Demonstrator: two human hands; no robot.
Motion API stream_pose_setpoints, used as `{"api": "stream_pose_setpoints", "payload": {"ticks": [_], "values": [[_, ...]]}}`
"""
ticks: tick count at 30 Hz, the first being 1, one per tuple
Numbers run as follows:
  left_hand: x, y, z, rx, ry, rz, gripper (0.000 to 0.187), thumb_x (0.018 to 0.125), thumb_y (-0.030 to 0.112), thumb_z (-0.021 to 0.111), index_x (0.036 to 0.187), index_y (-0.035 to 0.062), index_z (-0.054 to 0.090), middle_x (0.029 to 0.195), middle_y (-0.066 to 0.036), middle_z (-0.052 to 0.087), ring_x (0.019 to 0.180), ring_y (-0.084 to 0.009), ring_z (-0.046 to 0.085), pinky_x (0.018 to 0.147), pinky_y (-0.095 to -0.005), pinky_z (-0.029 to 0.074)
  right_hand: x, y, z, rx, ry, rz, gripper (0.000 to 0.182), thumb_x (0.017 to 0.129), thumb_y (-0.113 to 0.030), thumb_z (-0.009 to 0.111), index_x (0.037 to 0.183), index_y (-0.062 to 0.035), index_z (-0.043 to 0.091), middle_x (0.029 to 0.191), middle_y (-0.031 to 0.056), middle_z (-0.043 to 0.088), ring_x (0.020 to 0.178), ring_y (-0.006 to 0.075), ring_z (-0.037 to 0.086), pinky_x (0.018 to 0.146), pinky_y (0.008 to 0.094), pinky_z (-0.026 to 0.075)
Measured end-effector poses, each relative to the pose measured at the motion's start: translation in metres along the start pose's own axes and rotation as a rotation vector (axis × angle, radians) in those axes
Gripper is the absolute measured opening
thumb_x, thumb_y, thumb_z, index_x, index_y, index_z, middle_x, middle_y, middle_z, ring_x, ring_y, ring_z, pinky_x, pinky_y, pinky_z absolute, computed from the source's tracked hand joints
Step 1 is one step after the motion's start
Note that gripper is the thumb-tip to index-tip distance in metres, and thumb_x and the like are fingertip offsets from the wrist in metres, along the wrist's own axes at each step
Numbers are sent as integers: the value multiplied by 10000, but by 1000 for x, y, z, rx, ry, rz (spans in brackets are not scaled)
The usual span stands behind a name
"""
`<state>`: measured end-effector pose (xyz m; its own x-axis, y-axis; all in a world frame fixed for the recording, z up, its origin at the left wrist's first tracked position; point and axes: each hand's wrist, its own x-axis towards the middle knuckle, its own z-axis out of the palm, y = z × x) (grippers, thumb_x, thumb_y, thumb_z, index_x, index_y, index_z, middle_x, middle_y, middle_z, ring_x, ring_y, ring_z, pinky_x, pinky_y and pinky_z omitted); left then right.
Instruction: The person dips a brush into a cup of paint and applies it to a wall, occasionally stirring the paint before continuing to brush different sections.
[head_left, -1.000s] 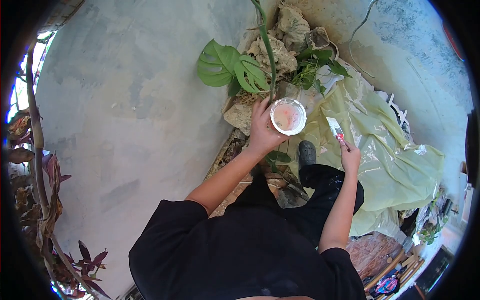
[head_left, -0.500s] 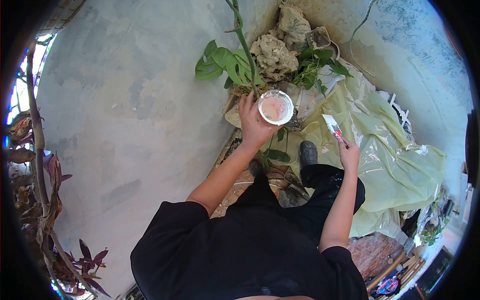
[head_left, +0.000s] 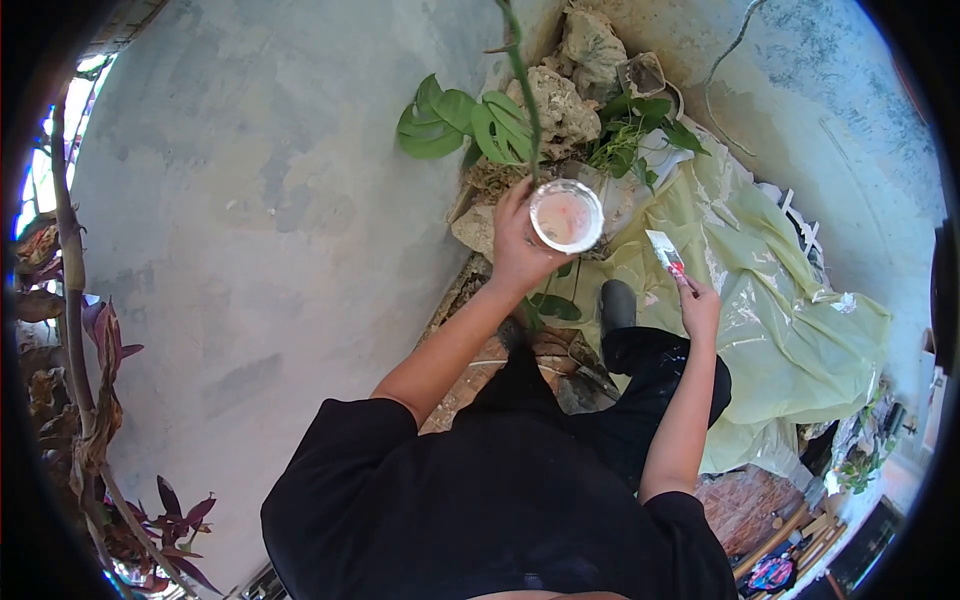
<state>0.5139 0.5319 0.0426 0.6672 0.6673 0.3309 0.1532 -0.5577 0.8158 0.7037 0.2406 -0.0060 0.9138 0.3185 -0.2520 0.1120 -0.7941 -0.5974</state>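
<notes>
My left hand (head_left: 522, 245) is closed around the side of a round plastic tub (head_left: 566, 217) with a white-smeared rim. Pinkish-white paste coats the inside of the tub. In my right hand (head_left: 700, 308) is a putty knife (head_left: 666, 254) with a red handle, its blade smeared white and pointing up and away. The knife and the tub are apart. A green plant stem (head_left: 530, 100) rises just beyond my left hand, close to the tub's rim.
A patchy grey plastered wall (head_left: 250, 270) stands on the left. Rocks (head_left: 560, 105) and leafy plants (head_left: 440, 115) fill the corner ahead. A yellowish plastic sheet (head_left: 760, 320) with white splatters lies on the right. Wooden poles (head_left: 775, 540) are at the lower right.
My left hand and the tub have shifted slightly to the right. The plant stem appears further right at its top. My right hand and the putty knife have hardly moved.
</notes>
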Motion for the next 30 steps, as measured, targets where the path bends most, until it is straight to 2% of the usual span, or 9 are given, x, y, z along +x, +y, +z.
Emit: {"api": "stream_pose_setpoints", "payload": {"ticks": [1, 6, 7, 10, 11, 16, 20, 23, 30], "values": [[-2, 9, 0, -2, -14, 23, 876, 535, 304, 972, 1312, 78, 638, 1479, -174, 491, 1376, -374, 449, 1152, -477, 364, 1, 2, 0, -11, 4, -11, 375, 931, -330, 704, 1176, -49, 746, 694, 111, 664, 637, 155, 605, 643, 327, 491], [-17, 53, 16, -67, -73, 111, 847, 547, 328, 951, 1298, 79, 648, 1501, -180, 476, 1368, -392, 447, 1147, -502, 352, 0, 9, -1, -6, 9, 21, 392, 930, -333, 708, 1176, -28, 742, 667, 86, 638, 609, 130, 562, 611, 319, 472], [-17, 64, 17, -119, -112, 105, 822, 524, 329, 939, 1270, 102, 678, 1550, -164, 438, 1371, -438, 408, 1144, -523, 343, -1, 9, -2, -12, 11, 23, 395, 930, -332, 709, 1175, -25, 741, 664, 83, 634, 605, 126, 555, 606, 318, 469], [-22, 86, 22, -109, -153, 120, 817, 537, 330, 932, 1279, 101, 677, 1552, -167, 435, 1366, -438, 409, 1139, -524, 346, -5, 1, -5, 20, 8, 62, 375, 914, -290, 702, 1169, -16, 730, 672, 137, 623, 619, 178, 565, 643, 348, 481], [-21, 92, 22, -127, -156, 127, 801, 556, 317, 918, 1286, 95, 674, 1553, -184, 427, 1368, -446, 416, 1142, -523, 345, -5, 2, -5, 28, 13, 51, 375, 912, -288, 702, 1171, -18, 729, 665, 131, 614, 614, 174, 554, 638, 348, 477], [-18, 96, 28, -234, -162, 75, 798, 550, 289, 921, 1282, 84, 676, 1557, -212, 411, 1386, -438, 426, 1146, -507, 348, -6, 8, -3, 48, 18, 36, 371, 911, -282, 698, 1177, -25, 727, 653, 125, 592, 605, 164, 534, 631, 347, 472], [-19, 89, 29, -255, -148, 56, 809, 545, 280, 931, 1287, 85, 674, 1562, -212, 406, 1393, -426, 428, 1143, -501, 355, -6, 10, -3, 25, 18, 29, 392, 927, -321, 705, 1183, -26, 738, 652, 83, 631, 604, 133, 559, 611, 321, 468], [-19, 84, 26, -189, -163, 62, 859, 534, 262, 962, 1325, 108, 665, 1591, -201, 379, 1425, -390, 433, 1164, -467, 363, -7, 13, -2, 33, 19, 30, 402, 926, -338, 713, 1177, -26, 741, 638, 80, 622, 593, 132, 551, 603, 322, 464], [-17, 83, 24, -151, -170, 37, 857, 532, 267, 957, 1327, 132, 667, 1590, -206, 380, 1415, -394, 438, 1153, -476, 370, -8, 11, -2, 14, 43, 17, 402, 924, -350, 720, 1151, -19, 748, 632, 84, 614, 593, 135, 552, 600, 327, 464]]}}
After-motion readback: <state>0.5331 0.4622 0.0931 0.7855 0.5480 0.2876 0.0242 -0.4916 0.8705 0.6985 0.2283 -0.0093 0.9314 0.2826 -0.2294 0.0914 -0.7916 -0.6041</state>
